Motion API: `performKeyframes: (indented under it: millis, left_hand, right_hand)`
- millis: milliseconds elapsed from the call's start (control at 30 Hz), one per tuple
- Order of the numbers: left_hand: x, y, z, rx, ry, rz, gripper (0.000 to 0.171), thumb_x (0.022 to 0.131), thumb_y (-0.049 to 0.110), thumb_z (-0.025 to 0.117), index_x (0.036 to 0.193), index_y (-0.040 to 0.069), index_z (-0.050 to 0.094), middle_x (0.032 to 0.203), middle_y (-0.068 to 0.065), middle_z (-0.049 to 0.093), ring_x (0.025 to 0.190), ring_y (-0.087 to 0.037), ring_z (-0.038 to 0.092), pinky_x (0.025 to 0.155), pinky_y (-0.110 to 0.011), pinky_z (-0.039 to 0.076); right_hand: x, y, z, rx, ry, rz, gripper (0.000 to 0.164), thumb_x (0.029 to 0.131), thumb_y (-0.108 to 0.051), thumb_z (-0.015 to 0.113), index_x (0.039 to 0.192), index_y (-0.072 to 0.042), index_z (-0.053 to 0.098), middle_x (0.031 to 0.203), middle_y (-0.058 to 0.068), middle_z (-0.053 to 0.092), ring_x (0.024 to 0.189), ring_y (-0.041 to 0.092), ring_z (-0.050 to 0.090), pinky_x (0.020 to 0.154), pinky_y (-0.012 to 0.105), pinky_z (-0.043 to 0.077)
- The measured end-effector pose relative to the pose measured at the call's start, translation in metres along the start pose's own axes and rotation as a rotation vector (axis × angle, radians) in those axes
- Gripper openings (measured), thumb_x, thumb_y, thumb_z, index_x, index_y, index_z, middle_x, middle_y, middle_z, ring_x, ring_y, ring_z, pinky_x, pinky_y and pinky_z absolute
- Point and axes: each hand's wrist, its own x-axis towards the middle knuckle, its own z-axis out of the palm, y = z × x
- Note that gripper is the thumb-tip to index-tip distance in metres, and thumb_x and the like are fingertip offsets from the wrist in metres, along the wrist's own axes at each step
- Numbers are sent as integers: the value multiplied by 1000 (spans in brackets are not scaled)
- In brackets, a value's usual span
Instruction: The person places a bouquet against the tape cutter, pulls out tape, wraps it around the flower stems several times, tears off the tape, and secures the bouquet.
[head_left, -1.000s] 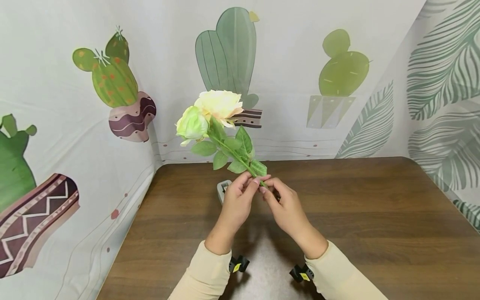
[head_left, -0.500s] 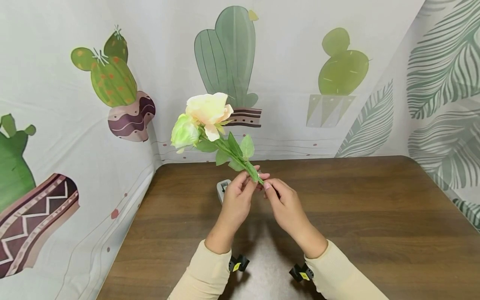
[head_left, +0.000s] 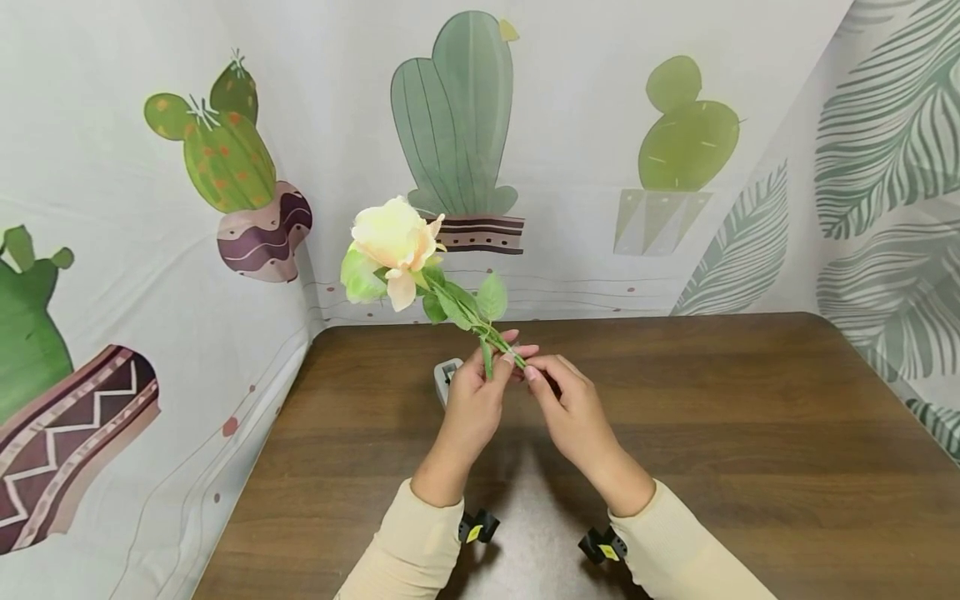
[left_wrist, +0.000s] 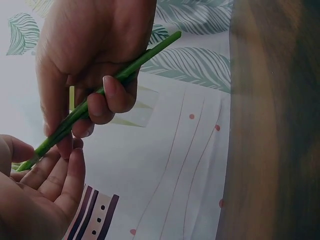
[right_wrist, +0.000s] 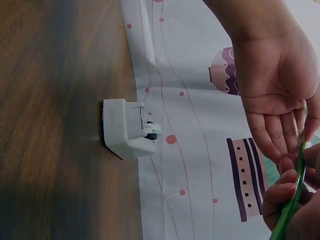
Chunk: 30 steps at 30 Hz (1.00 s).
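Two artificial roses on green stems are held together, slanting up and left above the table: a cream-peach rose (head_left: 392, 240) in front and a pale green rose (head_left: 362, 275) partly behind it. My left hand (head_left: 474, 393) pinches the stems below the leaves (head_left: 492, 297) between thumb and fingers. Just below, my right hand (head_left: 570, 410) grips the lower stems, thumb and fingers curled round them. In the left wrist view the bare stem (left_wrist: 155, 52) sticks out past the right hand. A small shiny clear patch shows on the stems by the left thumb.
A light grey tape dispenser (right_wrist: 120, 127) with a small roll stands on the brown wooden table (head_left: 712, 433), partly behind the left hand in the head view. A cactus-printed cloth (head_left: 570, 150) hangs behind and to the left.
The roses have turned about their stems. The cream-peach bloom has swung left and down, in front of the green one. Both hands stay nearly in place, fingers shifting slightly.
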Motion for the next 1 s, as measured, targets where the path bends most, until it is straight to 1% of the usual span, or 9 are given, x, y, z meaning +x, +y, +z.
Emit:
performKeyframes:
  millis: [167,300,567,767,1000]
  left_hand:
    - [0,-1,-1,30,12,6,31,107,14,45,135,9,58,120,-10,74,107,-22,70,86,-29,57]
    - [0,-1,-1,49,13,7,31,107,15,44,134,10,59,119,-9,74,107,-19,70,86,-29,57]
    - [1,-1,-1,52,11,9,31,107,16,45,133,10,59,119,-9,75,107,-20,70,86,-30,57]
    - [0,-2,-1,37,13,-5,30,107,19,47,133,9,60,118,-11,74,107,-23,70,86,-30,57]
    - [0,-2,-1,44,18,3,30,108,24,48,131,10,61,117,-8,75,105,-20,70,86,-31,57]
  right_hand:
    - [1,0,0,0,9,-20,14,104,-18,58,108,-13,70,92,1,65,82,9,57,71,25,50]
    - [1,-1,1,-8,12,-23,13,103,-18,59,109,-14,70,93,-2,64,82,7,57,71,25,50]
    - [1,-1,1,-13,5,-14,14,103,-19,58,109,-14,70,93,-2,64,82,8,58,71,28,51]
    - [1,0,1,-21,5,-18,14,103,-19,59,109,-13,70,93,0,65,81,10,58,70,26,50]
    - [0,-1,1,-19,7,-12,13,103,-19,60,109,-14,70,93,-1,65,81,10,58,71,25,50]
